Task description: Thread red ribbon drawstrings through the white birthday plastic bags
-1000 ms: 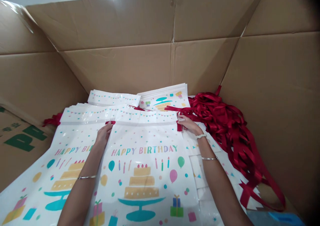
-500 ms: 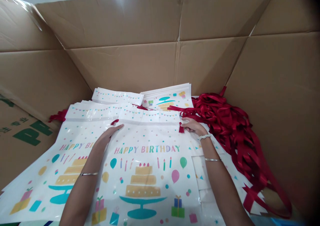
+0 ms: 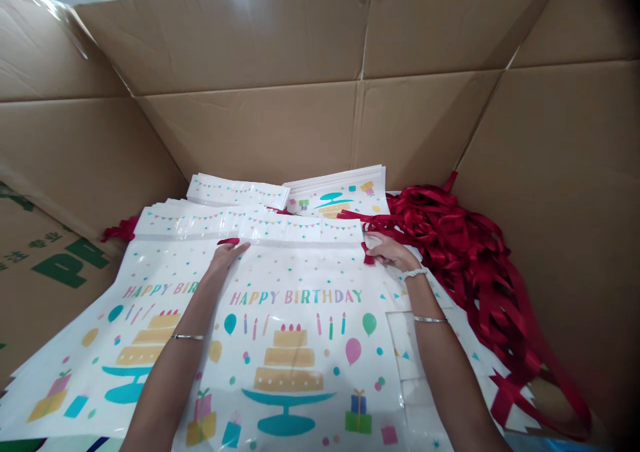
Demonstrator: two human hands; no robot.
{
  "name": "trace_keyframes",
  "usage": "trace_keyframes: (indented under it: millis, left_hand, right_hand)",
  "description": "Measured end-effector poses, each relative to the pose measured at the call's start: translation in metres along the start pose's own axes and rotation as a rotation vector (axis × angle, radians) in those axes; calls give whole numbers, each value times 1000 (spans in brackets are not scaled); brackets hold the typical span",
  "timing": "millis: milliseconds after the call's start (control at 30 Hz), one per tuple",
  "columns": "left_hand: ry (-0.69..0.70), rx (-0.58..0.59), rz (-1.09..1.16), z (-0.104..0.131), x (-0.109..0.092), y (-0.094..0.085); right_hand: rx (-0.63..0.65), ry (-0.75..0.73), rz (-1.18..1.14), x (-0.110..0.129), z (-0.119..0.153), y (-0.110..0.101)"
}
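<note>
A white gift bag (image 3: 295, 272) printed with "HAPPY BIRTHDAY" and a tiered cake lies flat in front of me. My left hand (image 3: 227, 257) is closed at its upper left edge, with a short red ribbon end (image 3: 229, 241) by the fingers. At the upper right edge, my right hand (image 3: 393, 252) pinches the bag beside another red ribbon end (image 3: 369, 255). The fingertips of both hands are partly hidden. Under my left forearm, more bags of the same print (image 3: 165, 259) lie in an overlapping pile.
Brown cardboard walls (image 3: 250, 132) rise at the back and both sides. A tangled heap of red ribbon (image 3: 445, 239) lies along the right. Further stacked bags (image 3: 235, 189) rest against the back wall. Green lettering (image 3: 70, 265) marks the left cardboard.
My left hand has shifted slightly up, and more of the red ribbon end shows by it. The right hand keeps its place at the bag's edge. The view has shifted slightly.
</note>
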State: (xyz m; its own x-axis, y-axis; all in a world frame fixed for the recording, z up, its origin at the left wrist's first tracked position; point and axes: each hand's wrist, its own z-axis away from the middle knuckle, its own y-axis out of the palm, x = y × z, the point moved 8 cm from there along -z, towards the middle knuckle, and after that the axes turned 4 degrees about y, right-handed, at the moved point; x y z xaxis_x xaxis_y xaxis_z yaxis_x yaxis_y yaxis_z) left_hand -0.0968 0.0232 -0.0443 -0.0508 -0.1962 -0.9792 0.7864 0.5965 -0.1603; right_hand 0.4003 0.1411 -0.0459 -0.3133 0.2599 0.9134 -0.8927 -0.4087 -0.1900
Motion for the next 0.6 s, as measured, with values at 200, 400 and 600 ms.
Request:
trace_keyframes:
  millis: [200, 400, 600]
  left_hand:
    - [-10, -51, 43, -5, 4, -5]
    - [14, -57, 81, 1, -2, -3]
    - [-3, -54, 102, -6, 4, -5]
  right_hand:
    - [87, 16, -115, -1, 4, -10]
    - [143, -6, -140, 6, 13, -12]
    - [181, 7, -172, 15, 26, -12]
